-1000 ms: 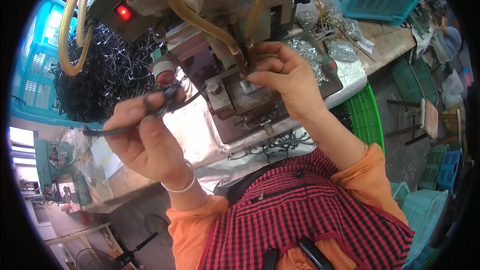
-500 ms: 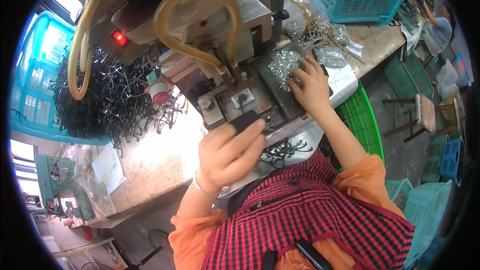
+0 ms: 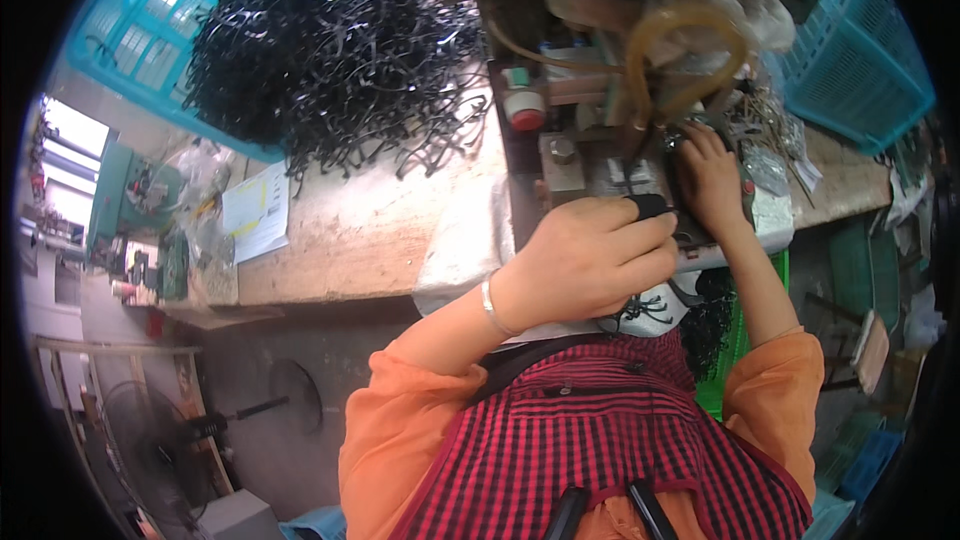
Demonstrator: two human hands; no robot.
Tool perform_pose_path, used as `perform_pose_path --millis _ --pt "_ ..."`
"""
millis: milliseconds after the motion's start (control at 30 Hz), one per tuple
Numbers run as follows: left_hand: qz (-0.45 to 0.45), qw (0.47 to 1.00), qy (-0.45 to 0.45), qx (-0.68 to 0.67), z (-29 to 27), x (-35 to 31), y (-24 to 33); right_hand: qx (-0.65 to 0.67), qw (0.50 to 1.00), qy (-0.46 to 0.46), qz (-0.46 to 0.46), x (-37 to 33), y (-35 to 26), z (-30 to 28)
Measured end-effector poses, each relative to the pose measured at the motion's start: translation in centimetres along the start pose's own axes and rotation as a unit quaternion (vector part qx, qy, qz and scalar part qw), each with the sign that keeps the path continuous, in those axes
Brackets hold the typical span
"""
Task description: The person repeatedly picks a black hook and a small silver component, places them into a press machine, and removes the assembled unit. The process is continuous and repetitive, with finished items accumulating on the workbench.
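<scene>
Light-blue plastic lattice basket (image 3: 140,50) at upper left, with a tangled heap of thin, glossy black strips (image 3: 310,50) against it; whether any lie inside, I cannot tell. A bright-green plastic basket (image 3: 714,395) near the right forearm holds more dark strips. The worn, pale wooden desk (image 3: 360,255) carries the heap, a white printed sheet (image 3: 258,215) and a dark metal press (image 3: 563,178) with amber tubing (image 3: 637,58). At lower left, a round dark fan (image 3: 150,450) stands near the grey floor (image 3: 330,340). The left hand (image 3: 600,255) has its grip clamped on a flat black piece (image 3: 652,206) at the press's front. The right hand (image 3: 714,185) reaches along the press's right side, fingertips blurred; I cannot tell whether its grip is together or apart. A second blue basket (image 3: 850,80) is cut off at upper right, its contents hidden.
</scene>
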State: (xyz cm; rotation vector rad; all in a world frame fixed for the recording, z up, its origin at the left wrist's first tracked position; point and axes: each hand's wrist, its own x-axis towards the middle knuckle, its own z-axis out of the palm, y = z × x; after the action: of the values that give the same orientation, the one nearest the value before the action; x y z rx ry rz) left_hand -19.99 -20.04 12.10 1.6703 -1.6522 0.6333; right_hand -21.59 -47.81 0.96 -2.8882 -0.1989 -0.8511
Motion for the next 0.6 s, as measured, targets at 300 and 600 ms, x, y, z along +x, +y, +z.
perform_pose_path --millis 300,600 --pt "-0.263 0.888 0.233 0.296 -1.1 -10.0 -1.5 0.356 0.868 0.132 0.322 -1.2 0.2 -0.5" --pt "-0.359 0.797 -0.088 0.477 -1.9 -12.4 -16.9 0.475 0.808 0.092 0.337 1.7 -3.8 -1.0"
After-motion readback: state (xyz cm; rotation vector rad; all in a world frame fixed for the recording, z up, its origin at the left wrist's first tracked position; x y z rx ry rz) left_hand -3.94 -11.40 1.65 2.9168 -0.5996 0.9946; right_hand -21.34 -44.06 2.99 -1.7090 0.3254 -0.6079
